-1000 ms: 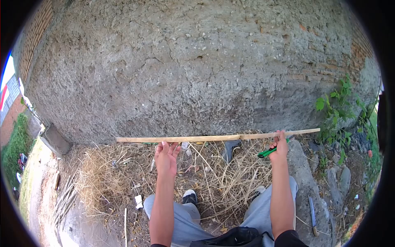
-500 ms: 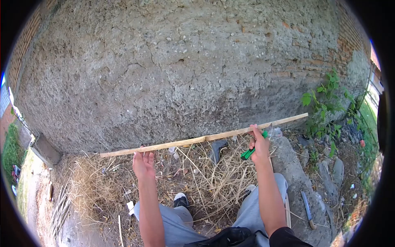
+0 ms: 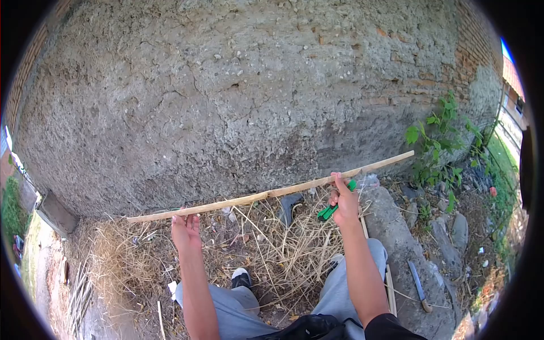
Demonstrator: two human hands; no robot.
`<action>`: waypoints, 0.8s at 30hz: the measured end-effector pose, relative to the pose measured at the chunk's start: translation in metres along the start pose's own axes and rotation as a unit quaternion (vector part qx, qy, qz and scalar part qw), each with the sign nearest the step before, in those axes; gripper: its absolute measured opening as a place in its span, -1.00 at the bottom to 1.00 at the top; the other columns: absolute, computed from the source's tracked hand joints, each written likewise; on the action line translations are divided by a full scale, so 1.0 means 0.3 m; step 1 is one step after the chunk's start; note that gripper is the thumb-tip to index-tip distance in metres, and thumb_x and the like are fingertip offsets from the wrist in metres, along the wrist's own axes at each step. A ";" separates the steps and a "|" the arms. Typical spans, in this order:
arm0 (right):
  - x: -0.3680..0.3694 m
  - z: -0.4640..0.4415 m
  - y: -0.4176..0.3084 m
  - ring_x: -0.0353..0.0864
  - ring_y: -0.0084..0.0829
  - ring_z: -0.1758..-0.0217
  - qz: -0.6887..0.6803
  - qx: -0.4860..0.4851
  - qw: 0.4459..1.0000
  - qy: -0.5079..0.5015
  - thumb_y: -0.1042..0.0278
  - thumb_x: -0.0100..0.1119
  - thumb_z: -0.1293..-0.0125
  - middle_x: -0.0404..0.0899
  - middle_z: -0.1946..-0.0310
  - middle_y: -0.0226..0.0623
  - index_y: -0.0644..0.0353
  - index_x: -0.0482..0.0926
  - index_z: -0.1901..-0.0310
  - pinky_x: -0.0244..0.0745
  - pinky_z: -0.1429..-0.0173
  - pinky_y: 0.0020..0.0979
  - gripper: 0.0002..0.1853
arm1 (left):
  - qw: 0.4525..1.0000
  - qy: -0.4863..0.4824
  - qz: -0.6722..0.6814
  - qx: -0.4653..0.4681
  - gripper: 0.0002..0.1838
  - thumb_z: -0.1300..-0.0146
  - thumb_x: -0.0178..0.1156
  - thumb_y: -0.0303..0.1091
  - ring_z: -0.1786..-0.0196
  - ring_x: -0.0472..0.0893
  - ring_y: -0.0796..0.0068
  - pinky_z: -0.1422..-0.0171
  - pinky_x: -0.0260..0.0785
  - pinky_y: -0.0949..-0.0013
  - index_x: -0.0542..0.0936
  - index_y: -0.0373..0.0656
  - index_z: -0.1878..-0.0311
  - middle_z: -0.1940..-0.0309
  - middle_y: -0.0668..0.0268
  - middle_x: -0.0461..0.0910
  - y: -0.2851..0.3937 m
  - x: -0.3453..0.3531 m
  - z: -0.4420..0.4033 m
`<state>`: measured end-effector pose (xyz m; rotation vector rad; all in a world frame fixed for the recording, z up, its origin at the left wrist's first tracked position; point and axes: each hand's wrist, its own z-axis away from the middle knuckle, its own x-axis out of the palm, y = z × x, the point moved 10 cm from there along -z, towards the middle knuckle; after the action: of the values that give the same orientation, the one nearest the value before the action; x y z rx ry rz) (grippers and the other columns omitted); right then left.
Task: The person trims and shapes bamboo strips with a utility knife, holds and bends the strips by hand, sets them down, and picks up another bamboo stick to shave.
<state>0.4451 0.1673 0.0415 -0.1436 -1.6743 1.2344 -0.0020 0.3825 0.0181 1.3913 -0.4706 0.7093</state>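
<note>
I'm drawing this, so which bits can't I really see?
All in the head view:
Green tool: its middle is covered by the right hand, which also holds the wooden strip.
Right shoe: mostly hidden behind the right trouser leg.
Black thing at the waist: cut off by the bottom edge.
Thin stick at lower left: near end cut off by the bottom edge.
Coloured things at far left: too small to name.

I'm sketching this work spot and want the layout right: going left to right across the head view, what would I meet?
Bundle of thin sticks → left hand → black-and-white shoe → right hand → brown-handled knife.
</note>
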 end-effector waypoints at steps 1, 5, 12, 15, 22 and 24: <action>0.005 -0.001 0.001 0.21 -0.74 0.64 -0.005 0.001 1.000 -0.010 0.10 0.29 -0.33 0.54 0.33 -0.45 0.16 0.61 0.08 0.14 0.58 -0.60 -0.69 | 1.000 -0.001 0.000 -0.001 -0.66 -0.55 -0.14 -0.14 -0.03 0.48 0.34 -0.14 0.40 0.21 0.37 -0.16 -0.17 -0.08 0.30 0.49 -0.004 0.000 -0.003; -0.004 0.005 0.014 0.22 -0.74 0.67 0.018 0.032 0.999 0.004 0.11 0.29 -0.32 0.62 0.32 -0.39 0.18 0.62 0.12 0.14 0.60 -0.62 -0.70 | 1.000 0.021 0.018 -0.001 -0.66 -0.54 -0.12 -0.14 0.02 0.48 0.39 -0.05 0.43 0.25 0.40 -0.17 -0.15 -0.03 0.32 0.51 -0.006 -0.024 -0.017; -0.039 -0.013 0.027 0.25 -0.75 0.72 0.091 0.023 0.995 0.022 0.13 0.33 -0.29 0.64 0.46 -0.38 0.15 0.58 0.31 0.13 0.66 -0.64 -0.74 | 1.000 0.001 0.022 0.008 -0.62 -0.53 -0.09 -0.09 0.02 0.48 0.41 -0.04 0.42 0.28 0.39 -0.16 -0.18 -0.01 0.33 0.52 0.008 -0.007 -0.023; -0.044 -0.015 0.036 0.25 -0.75 0.71 0.061 0.040 0.997 0.023 0.13 0.33 -0.29 0.64 0.43 -0.34 0.12 0.55 0.35 0.14 0.64 -0.65 -0.74 | 0.999 -0.010 0.031 0.016 -0.58 -0.51 -0.05 -0.05 0.00 0.48 0.39 -0.04 0.42 0.28 0.37 -0.17 -0.21 -0.04 0.31 0.50 0.021 0.024 -0.001; -0.029 -0.004 0.149 0.22 -0.74 0.65 -0.033 0.136 0.990 0.005 0.16 0.28 -0.33 0.64 0.39 -0.34 0.07 0.51 0.33 0.16 0.54 -0.60 -0.79 | 0.979 -0.191 -0.035 0.056 -0.32 -0.41 0.14 -0.05 -0.31 0.39 0.19 -0.20 0.47 0.07 0.14 -0.20 -0.41 -0.26 0.12 0.37 0.031 0.263 0.177; -0.001 0.022 0.188 0.19 -0.75 0.63 -0.034 0.169 0.985 -0.010 0.14 0.23 -0.37 0.63 0.36 -0.39 0.04 0.50 0.33 0.15 0.52 -0.61 -0.79 | 0.961 -0.249 -0.109 0.054 -0.31 -0.39 0.18 -0.11 -0.35 0.36 0.20 -0.23 0.45 0.09 0.13 -0.21 -0.42 -0.30 0.11 0.34 -0.022 0.331 0.242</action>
<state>0.4157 0.1895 -0.0018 0.1328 -1.4494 1.4501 0.0810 0.3281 0.0912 1.7009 -0.6651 0.1979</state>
